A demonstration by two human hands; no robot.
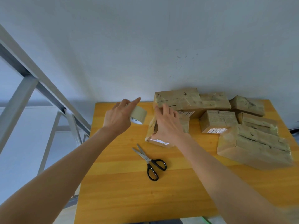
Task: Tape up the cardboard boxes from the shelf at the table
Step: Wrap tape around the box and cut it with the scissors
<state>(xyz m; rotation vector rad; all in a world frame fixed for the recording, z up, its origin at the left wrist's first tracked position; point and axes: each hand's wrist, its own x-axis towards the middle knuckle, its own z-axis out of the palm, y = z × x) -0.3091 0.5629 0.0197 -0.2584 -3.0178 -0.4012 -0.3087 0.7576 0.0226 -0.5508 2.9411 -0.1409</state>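
My left hand (119, 117) grips a roll of beige packing tape (139, 115) above the far left of the orange table (123, 183), its index finger stretched out over the roll. My right hand (167, 125) rests on top of a small cardboard box (184, 122) in the middle of the table, fingers spread over it and thumb down its near side. A white label shows on that box's front edge. Several more taped cardboard boxes (218, 120) are piled behind and to the right of it.
Black-handled scissors (149, 161) lie open on the table in front of the held box. A large box (257, 147) sits at the right edge. A grey metal shelf frame (32, 88) stands to the left, and a pale wall runs behind the table.
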